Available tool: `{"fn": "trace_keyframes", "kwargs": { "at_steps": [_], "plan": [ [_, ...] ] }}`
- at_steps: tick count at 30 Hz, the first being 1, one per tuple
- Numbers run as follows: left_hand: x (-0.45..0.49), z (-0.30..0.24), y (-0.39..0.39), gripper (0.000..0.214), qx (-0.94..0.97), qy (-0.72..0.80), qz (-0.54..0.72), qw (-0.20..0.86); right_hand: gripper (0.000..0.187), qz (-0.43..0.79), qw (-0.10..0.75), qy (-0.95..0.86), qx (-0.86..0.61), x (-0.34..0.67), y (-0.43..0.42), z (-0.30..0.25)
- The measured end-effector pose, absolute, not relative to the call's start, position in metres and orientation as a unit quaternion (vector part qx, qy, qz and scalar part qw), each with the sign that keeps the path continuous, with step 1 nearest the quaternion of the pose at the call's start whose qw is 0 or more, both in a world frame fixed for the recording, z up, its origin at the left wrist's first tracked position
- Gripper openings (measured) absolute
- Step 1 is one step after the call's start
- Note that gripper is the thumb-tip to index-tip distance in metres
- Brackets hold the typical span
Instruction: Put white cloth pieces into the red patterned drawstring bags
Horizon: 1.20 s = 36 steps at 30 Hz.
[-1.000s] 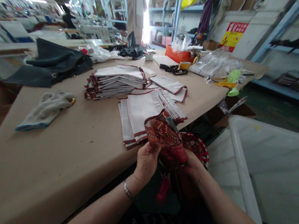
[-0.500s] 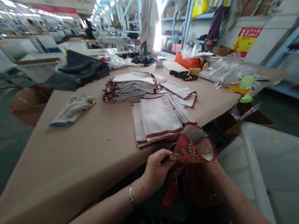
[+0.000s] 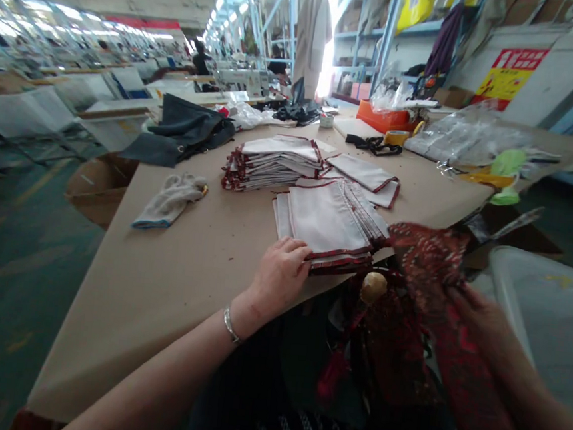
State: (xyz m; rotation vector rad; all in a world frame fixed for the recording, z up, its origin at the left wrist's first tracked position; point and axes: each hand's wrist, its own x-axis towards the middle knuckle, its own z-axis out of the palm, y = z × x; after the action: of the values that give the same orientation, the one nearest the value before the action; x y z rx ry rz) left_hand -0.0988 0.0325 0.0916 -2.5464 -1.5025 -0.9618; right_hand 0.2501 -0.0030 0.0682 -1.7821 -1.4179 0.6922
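My left hand [image 3: 278, 278] rests on the near edge of a stack of white fabric pieces with red trim [image 3: 328, 222], its fingers curled against the stack's corner. My right hand [image 3: 478, 319] grips a red patterned cloth [image 3: 426, 254] that hangs off the table's right side. More of that red cloth drapes over my lap below the table edge. A taller pile of the same white pieces [image 3: 274, 160] lies farther back, with two loose pieces [image 3: 365, 175] beside it.
The brown table [image 3: 182, 259] also carries a white work glove [image 3: 170, 198], a dark garment [image 3: 183, 129], an orange box [image 3: 383, 116], clear plastic bags [image 3: 466, 140] and a green object [image 3: 506, 170]. A white bin [image 3: 545, 298] stands at my right. Shelves line the back.
My left hand let go of the red cloth and moved forward onto the white stack. My right hand carried the red cloth to the right. The view turned left.
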Motion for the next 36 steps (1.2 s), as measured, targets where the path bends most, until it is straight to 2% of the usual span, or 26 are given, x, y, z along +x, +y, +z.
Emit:
{"fn": "trace_keyframes", "kwargs": {
  "at_steps": [3, 6, 8, 10, 13, 15, 18, 22, 25, 28, 31, 33, 36],
  "plan": [
    [-0.093, 0.092, 0.035, 0.014, -0.834, -0.485, -0.262, 0.035, 0.042, 0.285, 0.301, -0.548, -0.726, 0.261, -0.004, -0.009],
    [-0.091, 0.092, 0.038, 0.016, -0.849, -0.484, -0.208, 0.054, 0.054, 0.277, 0.324, -0.549, -0.718, 0.264, -0.001, -0.037],
    [-0.091, 0.092, 0.041, 0.017, -0.856, -0.484, -0.168, 0.068, 0.053, 0.267, 0.371, -0.565, -0.687, 0.255, 0.003, -0.018],
    [-0.091, 0.094, 0.042, 0.015, -0.859, -0.488, -0.131, 0.084, 0.043, 0.239, 0.399, -0.602, -0.649, 0.237, 0.005, 0.022],
    [-0.090, 0.100, 0.043, 0.011, -0.859, -0.494, -0.091, 0.100, 0.027, 0.169, 0.421, -0.698, -0.554, 0.194, 0.010, 0.089],
    [-0.090, 0.104, 0.046, 0.012, -0.858, -0.497, -0.075, 0.103, 0.023, 0.125, 0.414, -0.776, -0.460, 0.161, 0.019, 0.121],
    [-0.089, 0.110, 0.052, 0.012, -0.852, -0.508, -0.076, 0.096, 0.021, 0.048, 0.291, -0.869, -0.398, 0.111, 0.043, 0.140],
    [-0.092, 0.121, 0.059, 0.015, -0.827, -0.542, -0.113, 0.097, 0.022, -0.040, 0.092, -0.895, -0.434, 0.070, 0.082, 0.140],
    [-0.098, 0.130, 0.058, 0.020, -0.805, -0.561, -0.155, 0.112, 0.028, -0.066, 0.041, -0.865, -0.496, 0.069, 0.105, 0.142],
    [-0.104, 0.130, 0.056, 0.019, -0.782, -0.582, -0.199, 0.102, 0.035, -0.054, 0.085, -0.820, -0.563, 0.082, 0.117, 0.151],
    [-0.105, 0.125, 0.058, 0.013, -0.754, -0.585, -0.296, 0.032, 0.041, -0.032, 0.237, -0.787, -0.569, 0.098, 0.106, 0.160],
    [-0.102, 0.126, 0.056, 0.009, -0.696, -0.568, -0.432, -0.080, 0.042, -0.033, 0.326, -0.787, -0.524, 0.106, 0.083, 0.163],
    [-0.095, 0.145, 0.032, 0.005, -0.493, -0.483, -0.648, -0.322, 0.033, -0.034, 0.347, -0.821, -0.452, 0.111, 0.034, 0.159]
  ]
}}
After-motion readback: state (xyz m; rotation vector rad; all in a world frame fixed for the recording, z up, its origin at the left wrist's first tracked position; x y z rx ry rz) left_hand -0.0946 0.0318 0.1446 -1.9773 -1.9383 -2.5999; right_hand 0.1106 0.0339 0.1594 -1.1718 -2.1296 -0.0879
